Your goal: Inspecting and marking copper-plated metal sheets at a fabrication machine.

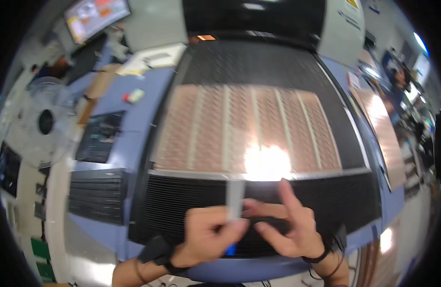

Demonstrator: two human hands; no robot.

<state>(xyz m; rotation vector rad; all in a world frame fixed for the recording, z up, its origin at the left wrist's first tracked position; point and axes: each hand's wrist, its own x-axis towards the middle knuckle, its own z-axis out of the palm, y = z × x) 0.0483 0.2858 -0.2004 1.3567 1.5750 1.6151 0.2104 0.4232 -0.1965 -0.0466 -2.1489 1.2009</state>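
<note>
My left hand [208,234] is closed around a pale, flat strip [235,196] that stands up from between thumb and fingers. A small blue piece [231,249] shows below that hand; whether it belongs to the strip I cannot tell. To its right, my right hand [294,227] has its fingers apart, one fingertip close beside the strip. Beyond both hands a copper-coloured sheet [239,129] with rows of small repeated patterns and pale dividing lines lies on a black bed. The strip's upper end reaches near the sheet's front edge, and a bright glare covers part of the sheet.
A ribbed black surface [177,201] lies under my hands. On the left are a keyboard [97,195], a dark circuit-like panel [101,137], a small white-and-red object [133,96] and a round fan [44,122]. Another copper-coloured sheet [380,136] lies at the right. A dark machine opening [254,21] is behind.
</note>
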